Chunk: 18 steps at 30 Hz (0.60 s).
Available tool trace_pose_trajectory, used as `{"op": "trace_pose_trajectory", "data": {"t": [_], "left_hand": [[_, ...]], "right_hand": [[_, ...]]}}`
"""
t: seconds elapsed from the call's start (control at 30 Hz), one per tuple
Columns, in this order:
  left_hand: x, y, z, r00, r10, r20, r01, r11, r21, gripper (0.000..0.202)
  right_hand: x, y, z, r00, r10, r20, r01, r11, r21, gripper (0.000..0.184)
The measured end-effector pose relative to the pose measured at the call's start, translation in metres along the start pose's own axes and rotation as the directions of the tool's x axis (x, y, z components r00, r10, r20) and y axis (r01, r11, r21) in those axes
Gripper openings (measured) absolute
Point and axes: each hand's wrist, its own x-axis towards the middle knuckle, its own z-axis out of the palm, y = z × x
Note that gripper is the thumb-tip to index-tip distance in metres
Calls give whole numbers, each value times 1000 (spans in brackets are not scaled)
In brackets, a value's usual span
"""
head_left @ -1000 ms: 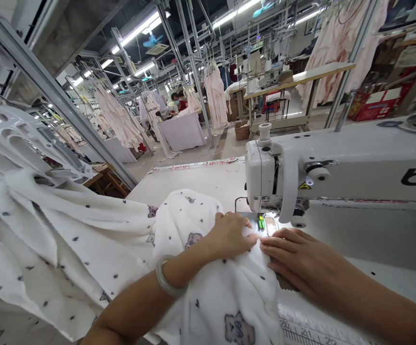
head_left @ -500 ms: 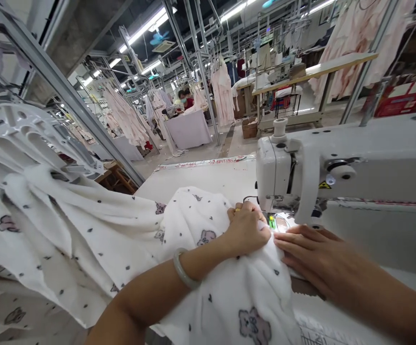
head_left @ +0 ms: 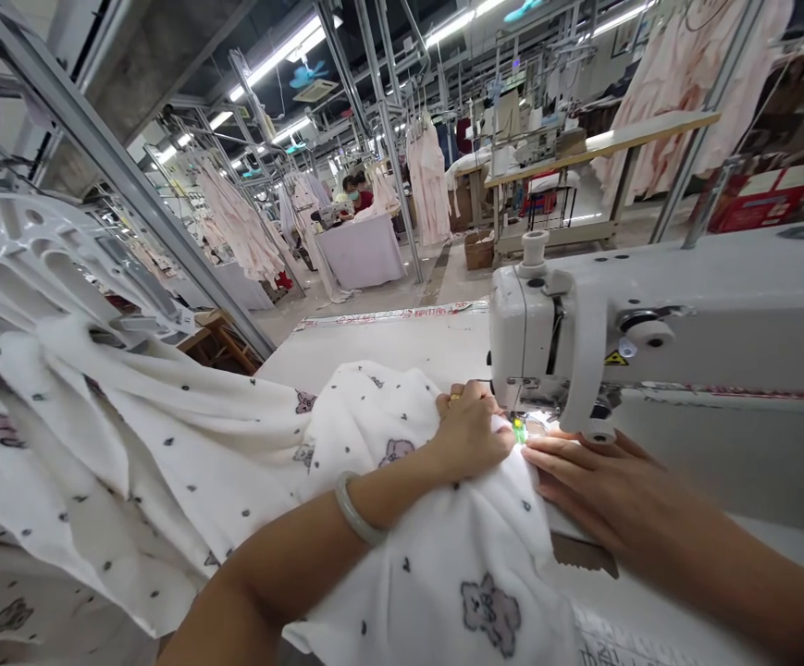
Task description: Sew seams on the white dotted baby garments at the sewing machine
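White fabric with bear prints and dark specks (head_left: 366,518) spreads over the sewing table and up to the needle area of a white sewing machine (head_left: 741,333). My left hand (head_left: 475,430), a bracelet on its wrist, is closed on a fold of this fabric just left of the green presser foot part (head_left: 519,430). To the right of the foot, my right hand (head_left: 602,481) lies with fingers stretched out, fingertips at the fabric's edge. The needle itself is too small to make out. A lit spot shows around the foot.
At the left, a white plastic clamp hanger (head_left: 61,259) holds more of the fabric. A metal post (head_left: 130,194) slants behind it. Pale pink garments (head_left: 429,180) hang farther back, and a person (head_left: 358,194) sits at another station. A wooden-edged table (head_left: 602,143) stands behind the machine.
The view has shifted slightly, moving the machine a little left in the picture. Both hands keep nearly the same places by the presser foot, and the fabric has barely moved.
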Motion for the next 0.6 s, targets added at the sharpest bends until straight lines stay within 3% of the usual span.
{"op": "trace_pose_trajectory", "data": {"t": [0.17, 0.27, 0.4, 0.5, 0.57, 0.6], "left_hand": [[3, 1, -3, 1000, -7, 12, 7, 1000, 29, 7], [4, 1, -16, 996, 18, 82, -23, 998, 58, 9], [-20, 0, -41, 978, 170, 124, -185, 976, 119, 27], [-55, -1, -48, 884, 434, 175, -458, 879, 133, 33], [-73, -3, -43, 820, 529, 221, -559, 823, 103, 32], [-78, -4, -39, 808, 544, 227, -575, 813, 95, 33]], "right_hand": [[-2, 2, -1, 1000, 2, -6, -2, 1000, -20, 36], [-3, 4, -4, 1000, 8, -17, -9, 1000, -14, 37], [0, 4, -13, 1000, -6, 17, 5, 997, 79, 28], [2, 2, -17, 999, -43, 30, 38, 990, 135, 25], [2, 1, -18, 998, -61, 19, 57, 987, 151, 26], [2, 0, -17, 998, -65, 18, 62, 986, 153, 26]]}}
